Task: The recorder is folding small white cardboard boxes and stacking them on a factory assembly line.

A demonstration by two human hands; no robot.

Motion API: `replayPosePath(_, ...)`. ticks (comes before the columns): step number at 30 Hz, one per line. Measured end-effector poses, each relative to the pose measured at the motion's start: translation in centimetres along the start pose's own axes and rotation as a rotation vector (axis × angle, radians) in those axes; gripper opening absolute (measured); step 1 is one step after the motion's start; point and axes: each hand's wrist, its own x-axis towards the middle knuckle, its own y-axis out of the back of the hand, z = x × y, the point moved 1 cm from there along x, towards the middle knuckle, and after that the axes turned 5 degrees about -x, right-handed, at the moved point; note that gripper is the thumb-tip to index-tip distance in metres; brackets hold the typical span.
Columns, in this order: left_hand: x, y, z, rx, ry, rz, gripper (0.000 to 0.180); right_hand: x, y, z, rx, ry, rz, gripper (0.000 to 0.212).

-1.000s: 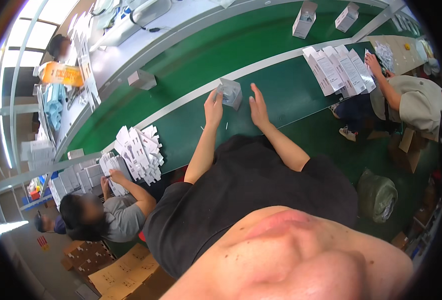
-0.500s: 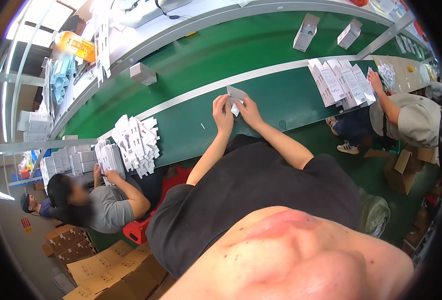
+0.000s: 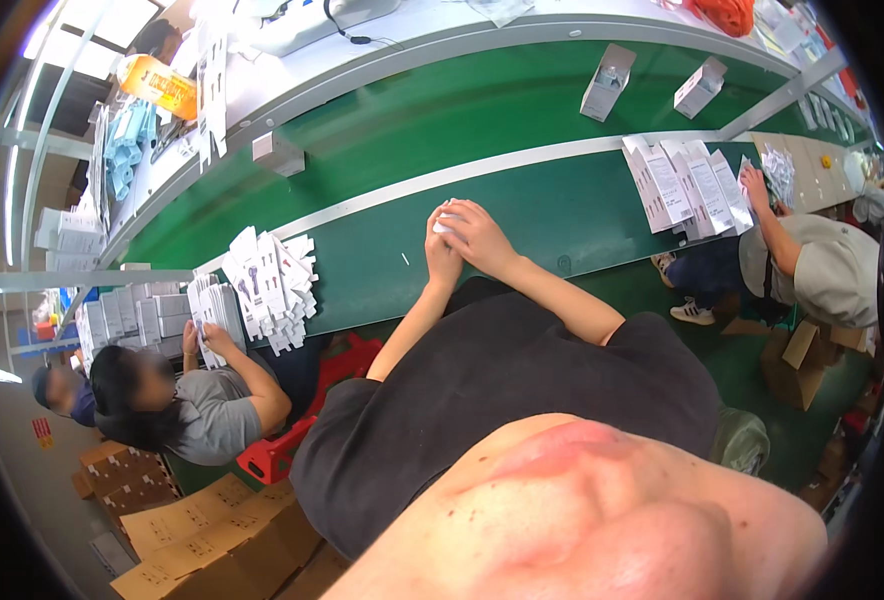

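Observation:
Over the green worktop (image 3: 362, 262), my left hand (image 3: 442, 250) and my right hand (image 3: 480, 235) are closed together round a small white carton (image 3: 446, 222). Only a bit of its white card shows between the fingers; the rest is covered. The right hand's fingers lie across the top, and the left hand grips from the left side. A thin white strip (image 3: 405, 259) lies on the worktop just left of my hands.
Flat printed cartons (image 3: 267, 285) are heaped at the left, near a seated person (image 3: 202, 400). More cartons (image 3: 684, 185) lie at the right, by another person (image 3: 812, 255). Upright boxes (image 3: 608, 85) and a closed box (image 3: 278, 154) stand beyond the white divider strip.
My right hand has moved left over the carton, against my left hand. The grey-white panel that stuck up between them is now mostly covered.

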Motion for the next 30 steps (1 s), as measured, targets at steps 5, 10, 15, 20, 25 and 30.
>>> replayPosePath(5, 0.4, 1.1, 0.1, -0.02, -0.059, -0.129, 0.047, 0.0, 0.4, -0.7, -0.153, 0.075, -0.052, 0.036)
replayPosePath(10, 0.8, 1.4, 0.9, 0.044, -0.111, -0.193, 0.066, 0.2, 0.0, -1.0, -0.347, 0.111, -0.077, 0.039)
replayPosePath(15, 0.2, 0.9, -0.2, -0.064, 0.14, -0.017, 0.085, 0.9, -1.3, -1.1, -0.472, 0.152, -0.066, 0.038)
replayPosePath(20, -0.1, 1.4, -0.4, -0.092, 0.182, -0.026, 0.094, 0.2, -1.3, -1.2, -0.457, 0.189, -0.068, 0.036)
replayPosePath(25, 0.0, 1.6, -0.9, -0.049, 0.18, -0.056, 0.092, 0.3, -1.6, -1.2, -0.432, 0.193, -0.076, 0.038)
replayPosePath(30, -0.3, 1.6, -1.2, 0.019, 0.192, -0.075, 0.09, 0.5, -1.1, -2.1, -0.493, 0.222, -0.133, 0.04)
